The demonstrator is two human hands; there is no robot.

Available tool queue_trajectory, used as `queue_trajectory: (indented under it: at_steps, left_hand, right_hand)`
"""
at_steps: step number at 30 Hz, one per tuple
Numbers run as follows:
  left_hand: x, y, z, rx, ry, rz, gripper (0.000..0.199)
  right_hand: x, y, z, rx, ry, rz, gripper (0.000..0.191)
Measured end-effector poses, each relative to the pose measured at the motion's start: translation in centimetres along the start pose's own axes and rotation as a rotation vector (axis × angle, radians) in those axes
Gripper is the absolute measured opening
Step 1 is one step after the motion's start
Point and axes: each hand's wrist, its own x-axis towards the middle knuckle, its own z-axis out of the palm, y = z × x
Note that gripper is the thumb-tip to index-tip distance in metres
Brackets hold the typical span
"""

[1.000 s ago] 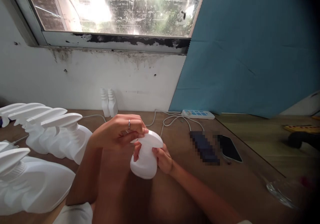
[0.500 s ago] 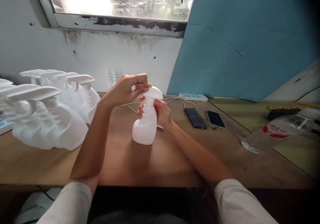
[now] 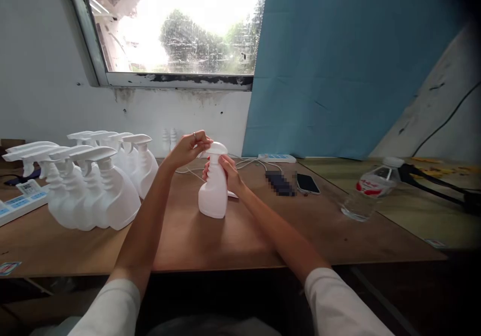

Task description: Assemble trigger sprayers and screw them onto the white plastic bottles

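A white spray bottle (image 3: 213,196) stands upright on the brown table in front of me, its trigger head turned toward the left. My left hand (image 3: 190,148), with a ring on one finger, pinches the nozzle end of that head; the tip is hidden by the fingers. Around the bottle's neck, just under the head, my right hand (image 3: 230,172) is closed. Behind the bottle, by my right wrist, a thin white piece (image 3: 232,195) lies on the table, partly hidden.
Several white spray bottles (image 3: 120,196) stand in rows at the left beside a power strip (image 3: 26,203). To the right lie a phone (image 3: 307,183), a blurred dark item (image 3: 280,183) and cables. A clear plastic bottle (image 3: 356,206) stands farther right; another power strip (image 3: 278,158) sits at the back.
My view has tilted up and shifted, so more of the window and the left bottles shows. Both hands keep their hold on the spray bottle, which stays in place on the table.
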Motion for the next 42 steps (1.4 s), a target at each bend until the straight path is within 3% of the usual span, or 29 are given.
queue_trajectory:
  at_steps: [5, 20, 27, 42]
  left_hand:
    - [0.08, -0.68, 0.17, -0.117, 0.006, -0.042, 0.040]
    - [-0.01, -0.22, 0.27, 0.017, 0.008, 0.032, 0.031]
    - [-0.07, -0.40, 0.13, 0.083, 0.010, 0.054, 0.031]
    - [0.09, -0.16, 0.08, 0.049, -0.023, 0.034, 0.033]
  right_hand:
    - [0.03, 0.11, 0.13, -0.012, 0.010, -0.012, 0.038]
    - [0.14, 0.17, -0.01, 0.021, -0.048, -0.039, 0.037]
    - [0.37, 0.11, 0.14, -0.016, 0.011, -0.003, 0.046]
    - [0.22, 0.23, 0.08, -0.002, -0.005, -0.029, 0.034]
